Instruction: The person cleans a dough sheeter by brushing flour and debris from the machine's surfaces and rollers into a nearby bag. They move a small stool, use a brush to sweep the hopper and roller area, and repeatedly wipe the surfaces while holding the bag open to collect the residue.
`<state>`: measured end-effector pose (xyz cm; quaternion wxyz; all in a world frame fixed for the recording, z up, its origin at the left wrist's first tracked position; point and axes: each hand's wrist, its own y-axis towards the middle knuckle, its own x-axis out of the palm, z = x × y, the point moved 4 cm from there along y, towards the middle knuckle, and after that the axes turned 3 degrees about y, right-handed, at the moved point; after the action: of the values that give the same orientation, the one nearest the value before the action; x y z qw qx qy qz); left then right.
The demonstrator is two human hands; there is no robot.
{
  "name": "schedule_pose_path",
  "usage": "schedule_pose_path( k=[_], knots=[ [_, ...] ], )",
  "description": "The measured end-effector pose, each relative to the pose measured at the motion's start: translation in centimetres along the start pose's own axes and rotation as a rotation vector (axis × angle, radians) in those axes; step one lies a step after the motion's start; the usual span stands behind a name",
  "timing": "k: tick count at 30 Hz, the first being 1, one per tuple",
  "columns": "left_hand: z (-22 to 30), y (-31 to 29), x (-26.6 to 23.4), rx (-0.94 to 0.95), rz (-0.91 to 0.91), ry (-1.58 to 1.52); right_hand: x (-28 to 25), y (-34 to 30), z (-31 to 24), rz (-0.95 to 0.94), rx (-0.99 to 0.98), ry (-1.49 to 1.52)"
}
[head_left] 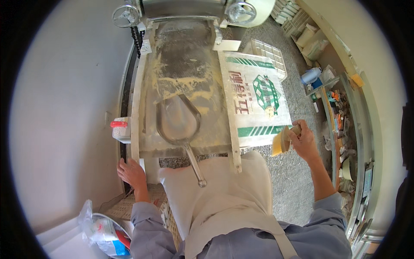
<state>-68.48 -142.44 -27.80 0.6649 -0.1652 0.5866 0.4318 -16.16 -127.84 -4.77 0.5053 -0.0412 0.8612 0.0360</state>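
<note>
My right hand is closed round the handle of a brush with pale yellow bristles. It is beside the lower edge of a white woven sack with green and dark red print, at the right of a machine. My left hand holds nothing; its fingers are stretched out near the front left corner of the machine's side rail, and I cannot tell whether they touch it. Between my hands a metal scoop lies on the machine's flour-dusted bed, its handle pointing toward me over the front edge.
Two handwheels flank a metal roller housing at the far end. A small box with a red switch sits on the left side. White crates and a cluttered shelf stand right. A bucket holds plastic bags, lower left.
</note>
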Motion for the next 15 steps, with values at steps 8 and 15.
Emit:
schedule_pose_path(
  k=[8, 15],
  knots=[
    [1.8, -3.0, -1.3, 0.047, -0.081, -0.126, 4.1, -5.5, 1.3, -0.190, 0.093, 0.593],
    [-1.5, -1.3, 2.7, -0.044, -0.356, -0.100, 9.0, -4.4, -1.9, -0.226, -0.043, 0.182]
  ],
)
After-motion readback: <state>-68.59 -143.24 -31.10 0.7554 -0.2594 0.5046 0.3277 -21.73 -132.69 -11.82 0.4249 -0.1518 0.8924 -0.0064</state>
